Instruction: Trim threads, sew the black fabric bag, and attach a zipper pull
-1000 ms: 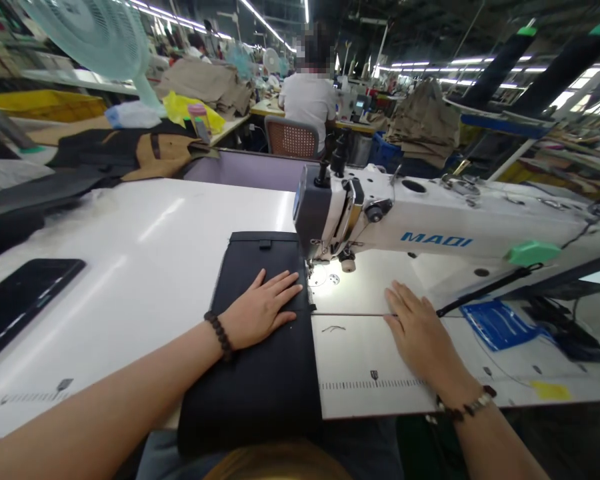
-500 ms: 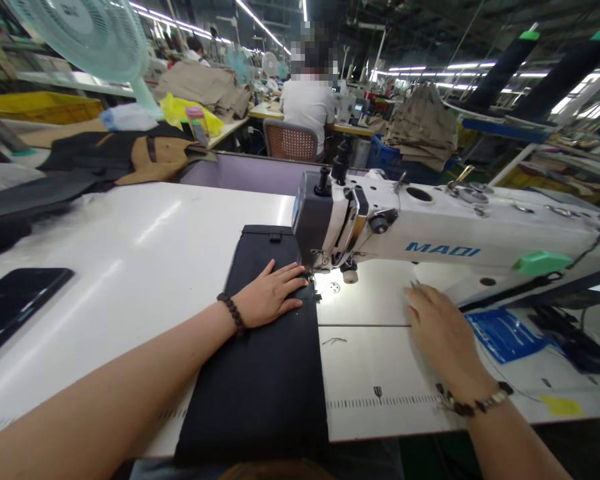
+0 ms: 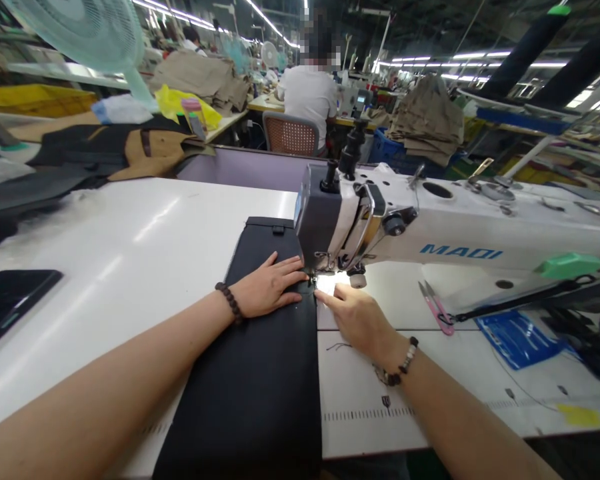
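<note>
My right hand (image 3: 355,317) now sits left, at the needle beside the black fabric (image 3: 260,373); pink snips (image 3: 436,307) lie uncovered on the worktop (image 3: 105,267).

Fabric (image 3: 260,373) left of snips (image 3: 436,308) (tabletop)

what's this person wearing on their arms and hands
Both forearms are bare, with no sleeves or gloves in view. The left hand has a bracelet of dark round beads at the wrist. The right hand has a bracelet mixing dark and pale beads.
</note>
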`<state>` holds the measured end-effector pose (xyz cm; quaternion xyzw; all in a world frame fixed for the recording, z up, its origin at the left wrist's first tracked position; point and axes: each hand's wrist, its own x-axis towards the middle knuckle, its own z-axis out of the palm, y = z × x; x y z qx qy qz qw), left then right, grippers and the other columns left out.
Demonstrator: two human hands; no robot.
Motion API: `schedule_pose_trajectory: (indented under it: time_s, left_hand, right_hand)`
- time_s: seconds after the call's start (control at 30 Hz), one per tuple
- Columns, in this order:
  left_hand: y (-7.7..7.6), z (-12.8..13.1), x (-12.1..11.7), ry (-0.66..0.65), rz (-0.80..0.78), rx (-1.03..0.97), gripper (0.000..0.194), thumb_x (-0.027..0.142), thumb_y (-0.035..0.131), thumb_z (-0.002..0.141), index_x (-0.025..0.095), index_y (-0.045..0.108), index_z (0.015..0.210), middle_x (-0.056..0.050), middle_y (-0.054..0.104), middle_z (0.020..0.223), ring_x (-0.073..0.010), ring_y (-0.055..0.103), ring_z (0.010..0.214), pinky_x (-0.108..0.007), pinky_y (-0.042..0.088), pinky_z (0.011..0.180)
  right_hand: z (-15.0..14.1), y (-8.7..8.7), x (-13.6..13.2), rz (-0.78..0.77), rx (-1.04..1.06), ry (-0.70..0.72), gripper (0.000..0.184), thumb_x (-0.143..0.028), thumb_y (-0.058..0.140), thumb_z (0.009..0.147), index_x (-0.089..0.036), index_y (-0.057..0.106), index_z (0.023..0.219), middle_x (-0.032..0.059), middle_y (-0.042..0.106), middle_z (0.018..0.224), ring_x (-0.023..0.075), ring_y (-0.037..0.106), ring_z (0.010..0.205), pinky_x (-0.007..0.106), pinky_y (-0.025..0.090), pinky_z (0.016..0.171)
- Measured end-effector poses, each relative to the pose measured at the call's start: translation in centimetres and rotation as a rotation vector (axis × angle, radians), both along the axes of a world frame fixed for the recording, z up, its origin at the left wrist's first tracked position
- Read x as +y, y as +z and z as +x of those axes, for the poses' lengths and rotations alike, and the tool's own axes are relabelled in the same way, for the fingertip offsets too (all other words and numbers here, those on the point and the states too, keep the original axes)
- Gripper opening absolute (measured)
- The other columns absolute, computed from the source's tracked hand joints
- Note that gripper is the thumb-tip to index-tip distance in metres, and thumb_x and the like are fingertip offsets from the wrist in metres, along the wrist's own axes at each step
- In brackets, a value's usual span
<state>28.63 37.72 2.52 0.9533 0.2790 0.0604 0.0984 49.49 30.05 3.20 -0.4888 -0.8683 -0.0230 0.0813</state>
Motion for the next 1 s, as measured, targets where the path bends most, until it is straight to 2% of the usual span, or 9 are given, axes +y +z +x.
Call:
schedule_pose_trajectory:
  time_s: [0.37, 1.0]
  left_hand:
    - [-0.1, -0.2, 0.5, -0.036, 0.0, -0.013, 0.039, 0.04, 0.041, 0.088, 0.016, 0.046, 0.118, -0.013, 0.046, 0.129, -0.0234, 0.038, 0.122, -0.045, 0.023, 0.101]
    - [0.1, -0.3, 1.5, -0.094, -0.033, 0.015, 0.042, 0.044, 0.042, 0.086, 0.017, 0.046, 0.118, -0.015, 0.049, 0.125, -0.0255, 0.039, 0.121, -0.046, 0.031, 0.097]
  right_hand:
    - [0.0, -0.3, 0.0, -0.034, 0.038, -0.007, 0.041, -0.005, 0.044, 0.078, -0.017, 0.057, 0.115, 0.0045, 0.056, 0.075, 0.0149, 0.048, 0.062, 0.026, 0.036, 0.058]
    - [-0.1, -0.8, -0.1, -0.024, 0.086, -0.006, 0.041, -0.006, 0.04, 0.078, -0.015, 0.056, 0.115, 0.005, 0.055, 0.075, 0.0161, 0.047, 0.064, 0.028, 0.035, 0.059]
